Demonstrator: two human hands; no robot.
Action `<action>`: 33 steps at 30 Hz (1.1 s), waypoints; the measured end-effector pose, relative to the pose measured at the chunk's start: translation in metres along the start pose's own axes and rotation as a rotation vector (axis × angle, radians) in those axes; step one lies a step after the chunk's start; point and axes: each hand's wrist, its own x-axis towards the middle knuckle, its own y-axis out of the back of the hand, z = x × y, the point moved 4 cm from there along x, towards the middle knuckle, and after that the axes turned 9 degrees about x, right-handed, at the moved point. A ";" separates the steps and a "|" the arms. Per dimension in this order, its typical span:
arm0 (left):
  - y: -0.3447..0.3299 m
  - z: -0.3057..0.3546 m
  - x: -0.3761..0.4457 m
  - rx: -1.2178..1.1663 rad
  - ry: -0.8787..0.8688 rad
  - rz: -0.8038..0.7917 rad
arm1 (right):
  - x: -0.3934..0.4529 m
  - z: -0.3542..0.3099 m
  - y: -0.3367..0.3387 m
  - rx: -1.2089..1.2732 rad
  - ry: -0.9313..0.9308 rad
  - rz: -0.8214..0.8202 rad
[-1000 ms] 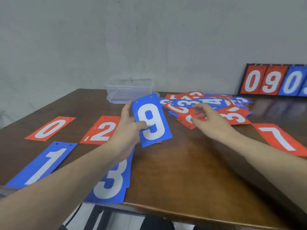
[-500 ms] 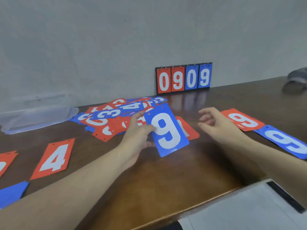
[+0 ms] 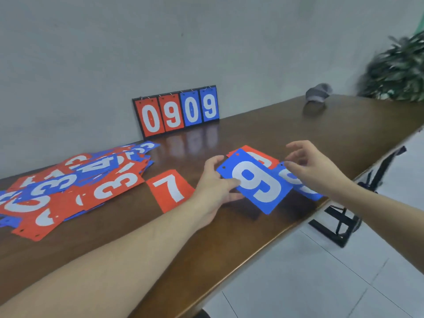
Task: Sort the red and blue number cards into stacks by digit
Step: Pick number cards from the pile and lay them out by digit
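My left hand [image 3: 214, 187] pinches a blue card with a white 9 [image 3: 257, 181] and holds it just above the table. Under it lies a red card [image 3: 259, 154], mostly covered, and to its right a blue card [image 3: 298, 184], partly hidden by my right hand [image 3: 314, 169]. That hand hovers over the blue card with its fingers loosely spread, holding nothing. A red 7 card [image 3: 171, 189] lies left of my left hand. A mixed pile of red and blue number cards [image 3: 75, 182] covers the table's left side.
A small scoreboard reading 0909 [image 3: 176, 112] leans against the wall at the back. A grey cap [image 3: 317, 92] lies far right on the wooden table [image 3: 229, 237], beside a green plant [image 3: 399, 67]. The table's front edge runs diagonally; tiled floor and a black frame lie beyond it.
The view has swung right. My left hand has carried the blue 9 card rightward over the red and blue cards lying there, and my right hand has moved above the blue one.
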 end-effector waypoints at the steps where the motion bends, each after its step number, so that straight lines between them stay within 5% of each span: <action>1: -0.013 0.001 0.006 0.012 -0.002 -0.028 | 0.000 0.004 0.008 -0.010 -0.007 0.007; 5: -0.059 0.005 0.029 0.077 -0.037 -0.041 | 0.001 0.016 0.034 -0.026 -0.018 0.061; 10: -0.089 0.006 0.055 0.427 -0.190 0.086 | 0.006 0.025 0.051 -0.015 -0.018 0.097; 15: -0.097 -0.006 0.070 1.164 -0.222 0.150 | 0.004 0.032 0.050 -0.021 -0.038 0.066; 21: -0.089 0.004 0.059 1.173 -0.365 0.155 | 0.001 0.022 0.029 -0.024 -0.032 0.006; 33: 0.052 0.008 -0.018 1.167 -0.281 0.213 | -0.021 -0.049 -0.071 0.026 0.141 -0.164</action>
